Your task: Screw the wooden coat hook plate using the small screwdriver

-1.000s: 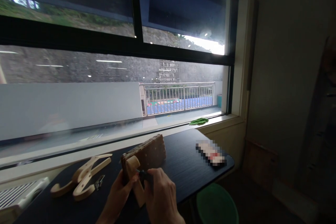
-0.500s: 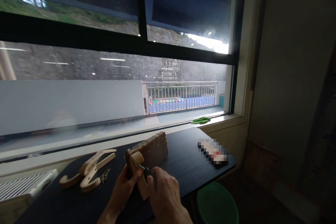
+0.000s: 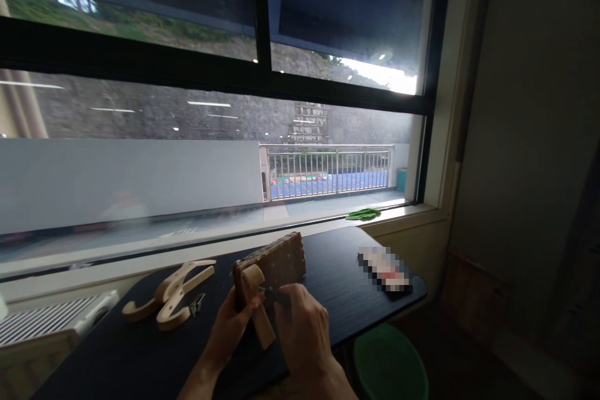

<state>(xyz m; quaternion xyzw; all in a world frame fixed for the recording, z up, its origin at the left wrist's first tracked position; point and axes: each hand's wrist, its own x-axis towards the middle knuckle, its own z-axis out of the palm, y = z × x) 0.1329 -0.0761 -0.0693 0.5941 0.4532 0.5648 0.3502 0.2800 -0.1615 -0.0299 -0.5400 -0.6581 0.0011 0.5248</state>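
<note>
My left hand (image 3: 229, 328) is closed around a pale curved wooden piece (image 3: 264, 328), its rounded end up and its straight end slanting down. Behind it, a brown block (image 3: 281, 262) with a rough top edge stands on the dark table (image 3: 328, 256); whether the wood touches it is unclear. In my right hand (image 3: 307, 331) is a dark-handled tool (image 3: 277, 297), its thin tip pointing at the wood near my left thumb. The tool's exact kind is hidden by my fingers. Left of my hands lie similar hook-ended wooden pieces (image 3: 173, 319) and a small metal clip (image 3: 197, 305).
A blurred-out, phone-shaped object (image 3: 385, 270) lies at the table's right end. Green leaf-like material (image 3: 364, 214) rests on the window sill. A green round stool (image 3: 391, 362) stands below the right edge, and a white slatted unit (image 3: 51, 322) is at left.
The view has turned slightly left, so everything sits a little further right. My right hand's grip has shifted and the tool lies flatter. My left hand still holds the wood.
</note>
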